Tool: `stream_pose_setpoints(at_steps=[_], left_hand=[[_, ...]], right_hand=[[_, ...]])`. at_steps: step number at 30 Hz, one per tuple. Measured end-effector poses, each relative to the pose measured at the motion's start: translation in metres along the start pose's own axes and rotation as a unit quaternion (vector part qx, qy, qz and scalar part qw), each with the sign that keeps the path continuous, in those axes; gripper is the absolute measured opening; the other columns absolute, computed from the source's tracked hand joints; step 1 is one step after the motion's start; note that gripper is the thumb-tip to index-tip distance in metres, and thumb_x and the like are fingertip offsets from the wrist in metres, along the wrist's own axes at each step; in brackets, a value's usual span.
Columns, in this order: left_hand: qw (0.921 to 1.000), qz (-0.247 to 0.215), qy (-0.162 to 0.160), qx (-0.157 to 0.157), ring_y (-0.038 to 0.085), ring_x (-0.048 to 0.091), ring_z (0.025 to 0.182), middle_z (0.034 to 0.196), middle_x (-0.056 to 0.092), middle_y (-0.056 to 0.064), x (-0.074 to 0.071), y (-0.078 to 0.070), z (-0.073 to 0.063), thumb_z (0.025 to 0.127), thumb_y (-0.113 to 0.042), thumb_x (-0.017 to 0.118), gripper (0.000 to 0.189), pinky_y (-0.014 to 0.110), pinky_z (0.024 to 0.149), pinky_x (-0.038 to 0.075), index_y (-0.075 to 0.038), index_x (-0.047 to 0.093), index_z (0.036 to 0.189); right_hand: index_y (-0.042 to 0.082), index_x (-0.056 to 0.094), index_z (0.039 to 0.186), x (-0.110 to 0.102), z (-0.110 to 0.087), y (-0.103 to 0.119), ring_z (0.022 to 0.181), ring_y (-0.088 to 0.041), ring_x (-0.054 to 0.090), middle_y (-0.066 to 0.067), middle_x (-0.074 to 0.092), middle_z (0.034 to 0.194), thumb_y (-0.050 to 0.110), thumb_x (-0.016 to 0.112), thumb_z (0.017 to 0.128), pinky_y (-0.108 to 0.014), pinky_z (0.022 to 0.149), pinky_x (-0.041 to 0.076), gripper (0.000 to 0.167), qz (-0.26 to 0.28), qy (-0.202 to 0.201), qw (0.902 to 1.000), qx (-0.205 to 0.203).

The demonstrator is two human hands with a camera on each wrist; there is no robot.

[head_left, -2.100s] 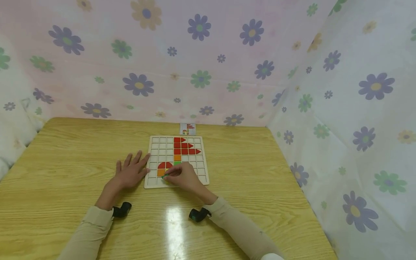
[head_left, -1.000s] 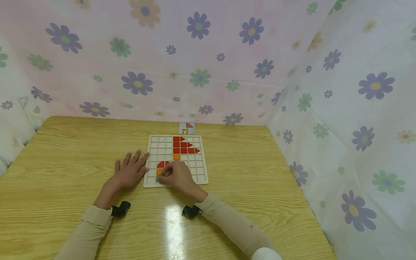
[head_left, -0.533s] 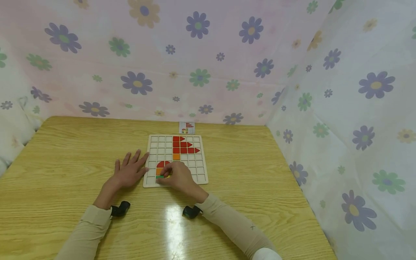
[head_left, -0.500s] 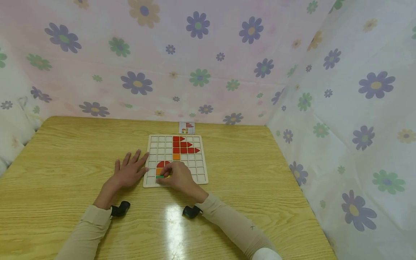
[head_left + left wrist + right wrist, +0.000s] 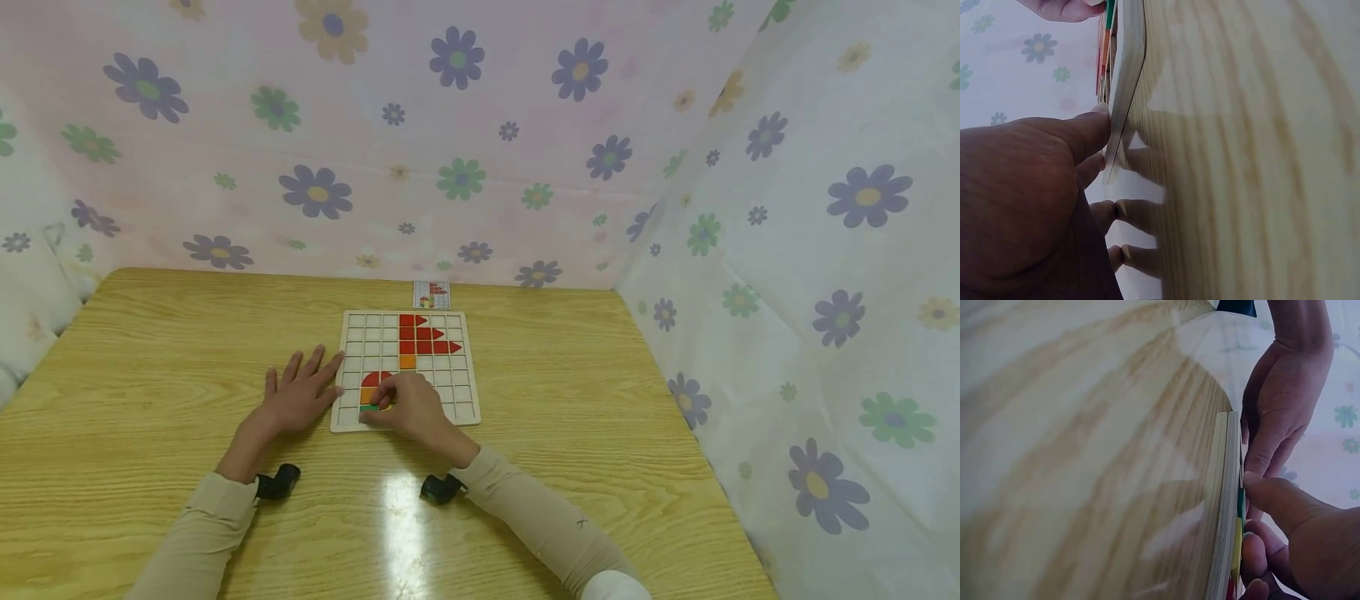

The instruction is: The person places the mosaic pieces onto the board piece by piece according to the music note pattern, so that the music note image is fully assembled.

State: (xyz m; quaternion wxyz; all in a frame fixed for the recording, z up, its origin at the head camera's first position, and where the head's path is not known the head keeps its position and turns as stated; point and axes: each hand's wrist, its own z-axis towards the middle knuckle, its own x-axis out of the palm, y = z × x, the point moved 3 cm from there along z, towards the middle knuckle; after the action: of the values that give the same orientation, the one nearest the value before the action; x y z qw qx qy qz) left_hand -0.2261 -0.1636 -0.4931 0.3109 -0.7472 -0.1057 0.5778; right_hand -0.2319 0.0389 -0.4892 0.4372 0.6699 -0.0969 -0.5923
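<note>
A pale wooden grid board (image 5: 457, 408) lies on the table with red, orange, yellow and green tiles in its cells. My right hand (image 5: 414, 408) is over its lower left part, thumb and curled fingers at a green tile (image 5: 368, 408) below an orange tile (image 5: 369, 395). In the right wrist view the green tile (image 5: 1240, 503) sits between thumb and fingertips, low against the board, beside a yellow tile (image 5: 1236, 547). My left hand (image 5: 296, 400) lies spread on the table, thumb and index fingertip at the board's left edge. The right hand hides some tiles.
Behind the board lies a small card (image 5: 431, 295) printted with a coloured grid figure. Red tiles (image 5: 423, 334) with pointed ends fill cells at the board's upper right. Flowered cloth (image 5: 465, 179) hangs along the table's back and right side. Black wrist cameras (image 5: 442, 489) sit under both wrists.
The right hand has moved slightly left and brought the green tile from above the board down to the cell under the orange tile. The left hand has stayed at the board's edge.
</note>
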Motion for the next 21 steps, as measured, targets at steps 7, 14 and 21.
stream_pose_setpoints(at_steps=[7, 14, 21], left_hand=[[1.0000, 0.000, -0.001, -0.003, 0.058, -0.006, 0.149, 0.167, 0.006, 0.030, -0.001, 0.000, -0.001, 0.109, -0.037, 0.048, 0.065, 0.079, 0.109, -0.010, -0.005, 0.026, 0.161], [1.0000, 0.003, -0.004, -0.007, 0.058, -0.006, 0.149, 0.167, 0.006, 0.030, -0.001, 0.002, -0.001, 0.109, -0.034, 0.048, 0.065, 0.079, 0.109, -0.010, -0.006, 0.025, 0.162], [0.9983, 0.056, -0.013, -0.015, 0.062, 0.006, 0.147, 0.164, 0.015, 0.032, -0.006, -0.003, -0.002, 0.107, -0.032, 0.051, 0.063, 0.082, 0.108, 0.003, -0.005, 0.029, 0.160]], right_hand=[[0.012, 0.077, 0.084, -0.001, 0.000, -0.002, 0.064, 0.003, 0.056, 0.008, 0.070, 0.075, 0.024, 0.083, 0.087, -0.016, 0.058, 0.045, 0.014, 0.034, -0.005, 0.9994, 0.004], [0.006, 0.079, 0.091, -0.007, 0.002, -0.004, 0.067, -0.002, 0.056, 0.000, 0.075, 0.085, 0.018, 0.073, 0.096, -0.018, 0.062, 0.047, 0.014, 0.102, 0.003, 0.9948, 0.004], [0.003, 0.077, 0.103, -0.013, 0.006, -0.010, 0.076, -0.012, 0.061, -0.010, 0.076, 0.097, 0.022, 0.066, 0.102, -0.020, 0.067, 0.049, 0.021, 0.172, -0.005, 0.9851, -0.008]])
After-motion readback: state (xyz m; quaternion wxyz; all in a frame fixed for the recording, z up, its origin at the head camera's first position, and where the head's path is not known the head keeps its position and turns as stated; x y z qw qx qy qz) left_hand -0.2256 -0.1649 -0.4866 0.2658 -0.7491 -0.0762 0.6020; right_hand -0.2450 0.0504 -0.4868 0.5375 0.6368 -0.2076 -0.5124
